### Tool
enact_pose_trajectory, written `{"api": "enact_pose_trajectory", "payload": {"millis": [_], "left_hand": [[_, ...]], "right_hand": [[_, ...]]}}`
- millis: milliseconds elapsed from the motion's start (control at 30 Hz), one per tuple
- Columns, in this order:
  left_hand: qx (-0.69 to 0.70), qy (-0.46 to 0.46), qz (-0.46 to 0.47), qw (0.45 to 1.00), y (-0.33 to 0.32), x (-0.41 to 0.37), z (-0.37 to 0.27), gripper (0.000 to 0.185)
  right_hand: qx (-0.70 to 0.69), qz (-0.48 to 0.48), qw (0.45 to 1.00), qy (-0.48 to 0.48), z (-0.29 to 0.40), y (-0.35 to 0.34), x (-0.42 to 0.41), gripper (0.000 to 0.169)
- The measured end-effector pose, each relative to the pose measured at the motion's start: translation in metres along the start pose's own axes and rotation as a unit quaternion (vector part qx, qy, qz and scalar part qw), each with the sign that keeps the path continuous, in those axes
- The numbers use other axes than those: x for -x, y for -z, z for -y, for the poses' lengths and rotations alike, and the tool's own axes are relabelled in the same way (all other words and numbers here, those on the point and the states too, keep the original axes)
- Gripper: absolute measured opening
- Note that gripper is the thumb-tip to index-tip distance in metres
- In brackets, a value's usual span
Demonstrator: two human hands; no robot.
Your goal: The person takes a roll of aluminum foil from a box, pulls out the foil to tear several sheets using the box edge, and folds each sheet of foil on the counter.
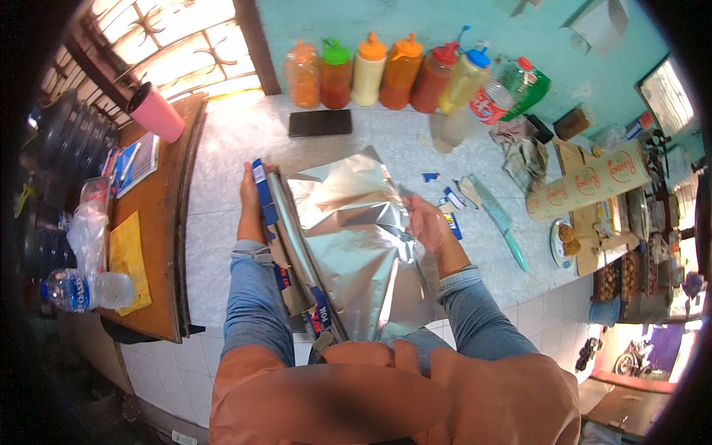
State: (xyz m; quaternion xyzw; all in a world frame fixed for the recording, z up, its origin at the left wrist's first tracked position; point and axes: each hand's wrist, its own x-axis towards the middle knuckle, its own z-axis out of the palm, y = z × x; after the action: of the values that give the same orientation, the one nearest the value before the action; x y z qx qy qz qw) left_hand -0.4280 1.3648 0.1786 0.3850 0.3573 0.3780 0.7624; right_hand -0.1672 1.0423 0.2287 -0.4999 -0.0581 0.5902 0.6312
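A sheet of aluminium foil (356, 239) runs out to the right from its roll, which lies in a torn, opened foil box (268, 197) in front of me. My left hand (250, 194) is against the outer left side of the box near its far end, its fingers mostly hidden by the cardboard. At the right edge of the sheet, my right hand (427, 223) has the foil between thumb and fingers. Torn box scraps (453, 225) and a knife with a turquoise handle (514, 250) lie right of that hand.
Sauce squeeze bottles (339, 78) line the wall behind a black phone (320, 123). Rightward are a crumpled cloth (523, 156), a printed paper roll (589, 178) and a small plate (558, 253) with food. A wooden desk (161, 222) with a pink tumbler (158, 114) adjoins the left.
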Motion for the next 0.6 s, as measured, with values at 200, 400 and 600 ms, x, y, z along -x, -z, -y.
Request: {"api": "enact_pose_trajectory", "payload": {"millis": [200,400,600], "left_hand": [[-0.053,-0.048,-0.041,0.997,0.001,0.009,-0.010,0.061],[-0.051,-0.047,-0.054,0.996,0.015,0.012,-0.016,0.060],[-0.083,-0.038,-0.094,0.991,0.009,0.014,-0.020,0.060]], "right_hand": [[0.281,-0.066,0.956,-0.057,-0.010,-0.025,0.027,0.039],[0.464,-0.059,0.883,0.042,-0.057,0.039,-0.019,0.022],[0.269,-0.090,0.959,0.003,-0.062,0.053,0.013,0.027]]}}
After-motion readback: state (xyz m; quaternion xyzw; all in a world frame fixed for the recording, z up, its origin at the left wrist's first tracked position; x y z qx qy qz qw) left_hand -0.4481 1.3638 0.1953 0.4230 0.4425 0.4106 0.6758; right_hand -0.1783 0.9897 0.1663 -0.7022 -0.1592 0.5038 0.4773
